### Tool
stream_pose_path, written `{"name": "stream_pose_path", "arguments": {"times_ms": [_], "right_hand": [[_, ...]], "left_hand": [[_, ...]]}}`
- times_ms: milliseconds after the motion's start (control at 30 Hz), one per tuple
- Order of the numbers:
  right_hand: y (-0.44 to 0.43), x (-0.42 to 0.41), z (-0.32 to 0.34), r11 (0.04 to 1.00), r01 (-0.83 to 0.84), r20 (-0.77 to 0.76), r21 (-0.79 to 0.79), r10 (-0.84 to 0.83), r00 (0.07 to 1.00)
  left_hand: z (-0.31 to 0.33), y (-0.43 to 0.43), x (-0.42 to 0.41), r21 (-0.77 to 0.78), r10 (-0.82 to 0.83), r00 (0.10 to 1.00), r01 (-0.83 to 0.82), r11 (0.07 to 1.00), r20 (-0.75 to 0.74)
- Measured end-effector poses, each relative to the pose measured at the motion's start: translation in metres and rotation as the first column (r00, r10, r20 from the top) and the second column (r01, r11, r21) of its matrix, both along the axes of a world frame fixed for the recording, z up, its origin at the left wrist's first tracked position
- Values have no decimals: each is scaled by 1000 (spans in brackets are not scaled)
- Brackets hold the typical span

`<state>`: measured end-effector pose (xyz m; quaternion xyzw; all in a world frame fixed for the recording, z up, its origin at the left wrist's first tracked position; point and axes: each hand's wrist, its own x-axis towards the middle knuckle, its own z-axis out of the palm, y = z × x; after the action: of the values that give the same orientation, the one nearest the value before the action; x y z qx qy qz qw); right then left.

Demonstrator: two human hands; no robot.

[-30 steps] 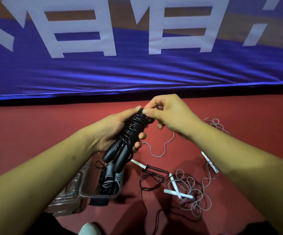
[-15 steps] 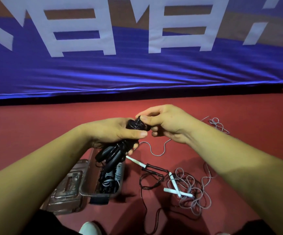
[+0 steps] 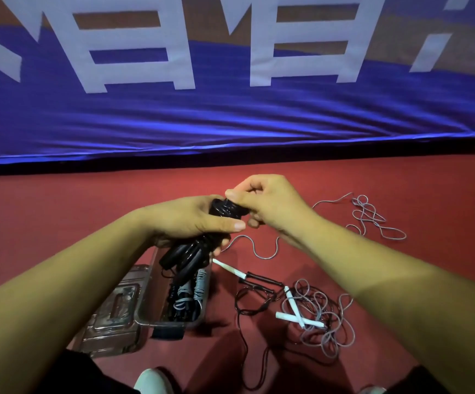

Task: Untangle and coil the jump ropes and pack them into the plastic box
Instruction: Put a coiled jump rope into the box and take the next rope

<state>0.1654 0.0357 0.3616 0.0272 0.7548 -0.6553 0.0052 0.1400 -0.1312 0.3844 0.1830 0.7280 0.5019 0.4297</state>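
**Q:** What is seen at the left?

**A:** A clear plastic lid (image 3: 111,317) is laid flat on the red floor (image 3: 60,223). It is touched on its right side by a clear rectangular plastic box (image 3: 171,324). Several wound black and grey jump ropes (image 3: 188,292) are packed inside the box.

**Q:** How is the left hand placed?

**A:** The left forearm is extended forward from the lower left corner. The left hand (image 3: 185,220) is held above the far end of the box, back upward. Its fingers and thumb are wrapped round a tightly coiled black jump rope (image 3: 225,209), and the thumb is stretched rightward across the coil. Two black handles (image 3: 185,254) are pointed down toward the box from beneath the palm.

**Q:** And the right hand?

**A:** The right forearm is angled in from the lower right corner. The right hand (image 3: 273,206) is set against the top end of the coil, knuckles up. The uppermost turns of cord are pinched between thumb and forefinger, and the other fingers are curled under.

**Q:** What is found on the floor to the right?

**A:** A thin black rope (image 3: 262,279) is sprawled just beside the box. Next to it, a loose grey jump rope (image 3: 324,317) with white stick handles is heaped in a tangle. More grey cord (image 3: 372,220) is looped farther right. A wrinkled blue banner (image 3: 230,118) with large white lettering is stretched across the background.
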Motion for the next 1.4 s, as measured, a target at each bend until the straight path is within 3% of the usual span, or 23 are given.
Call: {"name": "stream_pose_path", "arguments": {"times_ms": [67,133,233,300,367,433,567,733,900,1000,1133,1267,1400], "right_hand": [[5,0,7,984,-74,88,-163,90,992],[11,-2,12,968,-150,163,-199,184,969],[18,0,12,958,-288,295,-2,276,915],[17,2,9,931,-347,340,117,290,894],[14,3,6,910,-352,318,219,274,908],[11,2,4,899,-351,307,263,267,914],[11,-4,-4,915,-362,374,178,277,885],[2,-6,-20,971,-213,392,105,157,907],[-9,-19,-29,999,16,315,33,-25,949],[-13,-29,-36,995,53,309,-86,-24,951],[-7,-43,-72,993,96,421,-68,-58,905],[-5,-57,-138,980,200,527,23,-182,830],[-5,-66,-224,954,231,566,189,-298,769]], "left_hand": [[3,-3,-3,-23,-3,1000,3,1000,-10],[3,-3,-4,-56,-18,1000,17,998,-15],[-2,-5,0,-233,-128,983,94,968,-134],[-7,-6,-1,-403,-265,921,136,905,-285],[-12,-6,-4,-484,-320,873,114,868,-368],[-16,-5,-4,-467,-297,886,107,878,-356],[-20,-4,-2,-495,-311,875,98,863,-370],[-29,-4,0,-537,-341,865,102,837,-367],[-35,-17,-5,-351,-135,954,34,936,-269],[-47,-32,-12,-228,49,992,-75,971,-119],[-79,-45,-27,-144,391,920,-382,913,35],[-137,-62,-42,-228,571,818,-545,807,70],[-209,-76,-47,-389,575,819,-529,754,0]]}}
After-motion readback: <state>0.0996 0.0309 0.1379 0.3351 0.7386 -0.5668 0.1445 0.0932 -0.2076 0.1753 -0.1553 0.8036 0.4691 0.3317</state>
